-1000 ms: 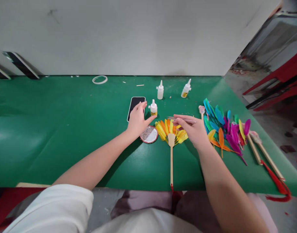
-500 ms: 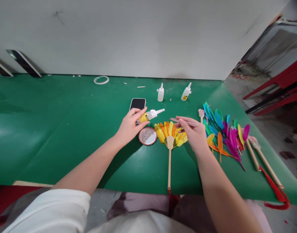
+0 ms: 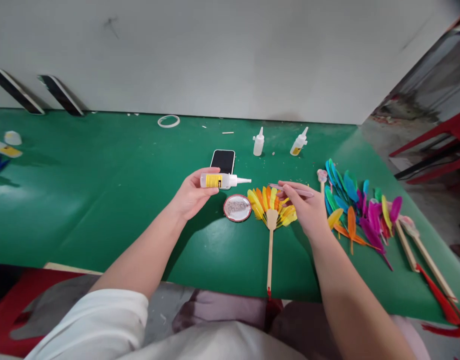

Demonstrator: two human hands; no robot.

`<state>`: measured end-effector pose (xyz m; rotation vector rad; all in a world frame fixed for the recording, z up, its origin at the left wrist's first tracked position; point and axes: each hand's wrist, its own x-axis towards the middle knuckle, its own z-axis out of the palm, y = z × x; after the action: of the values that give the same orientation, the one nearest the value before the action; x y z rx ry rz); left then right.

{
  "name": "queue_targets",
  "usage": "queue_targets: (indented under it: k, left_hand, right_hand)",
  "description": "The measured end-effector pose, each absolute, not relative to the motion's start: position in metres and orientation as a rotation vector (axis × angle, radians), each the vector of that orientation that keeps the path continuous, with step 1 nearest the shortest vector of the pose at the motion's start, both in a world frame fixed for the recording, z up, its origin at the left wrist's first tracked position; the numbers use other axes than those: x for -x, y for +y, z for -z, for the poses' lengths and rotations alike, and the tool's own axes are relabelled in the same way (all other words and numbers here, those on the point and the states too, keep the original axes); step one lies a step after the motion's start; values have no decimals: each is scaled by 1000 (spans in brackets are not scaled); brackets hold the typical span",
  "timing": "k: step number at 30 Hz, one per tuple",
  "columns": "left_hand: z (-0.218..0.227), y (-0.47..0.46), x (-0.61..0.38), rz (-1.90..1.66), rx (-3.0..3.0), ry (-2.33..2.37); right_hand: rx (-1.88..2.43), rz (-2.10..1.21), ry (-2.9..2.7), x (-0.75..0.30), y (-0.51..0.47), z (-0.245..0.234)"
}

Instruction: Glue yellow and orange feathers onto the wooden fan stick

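One yellow-and-orange feather fan [image 3: 272, 218]; at its feathers, one tweezers [image 3: 295, 190]; left, one sideways dropper bottle [image 3: 214, 180], one round dish [image 3: 243, 213]; beyond, two upright dropper bottles [image 3: 259, 145] [image 3: 297, 146].

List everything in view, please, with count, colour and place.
Table: 1, green, centre
Wall: 1, grey, behind table
Held bottle: 1, clear, yellow label, centre
Standing bottles: 2, white, far side
Phone: 1, black, behind held bottle
Feather fan: 1, yellow and orange, centre
Dish: 1, white, left of fan
Tweezers: 1, pink, by fan
Loose feathers: many, multicoloured, right
Wooden handles: 2+, pale, right
Tassels: 2+, red, fan handle, right edge
Ring: 1, white, far side
Scraps: several, white, far side
Slabs: 2, black, against wall
Furniture: 2+, red, lower left, right edge
Items: several, white, yellow, blue, left edge
Left hand: 1, bare, holding bottle
Right hand: 1, bare, holding tweezers
Shirt: 1, white, bottom
Trousers: 1, mauve, bottom
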<state>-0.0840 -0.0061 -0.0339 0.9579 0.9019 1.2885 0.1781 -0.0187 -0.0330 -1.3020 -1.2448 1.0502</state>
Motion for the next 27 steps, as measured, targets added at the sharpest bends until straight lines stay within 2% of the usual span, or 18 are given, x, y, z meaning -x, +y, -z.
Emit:
queue_targets:
  k: [12, 27]
  left_hand:
    - [28, -8, 75, -1148, -917, 735]
    - [30, -9, 80, -1342, -1119, 877]
  right_hand:
    - [1308, -1030, -1273, -177, -20, 33]
    - [1358, -1018, -1369, -173, -22, 33]
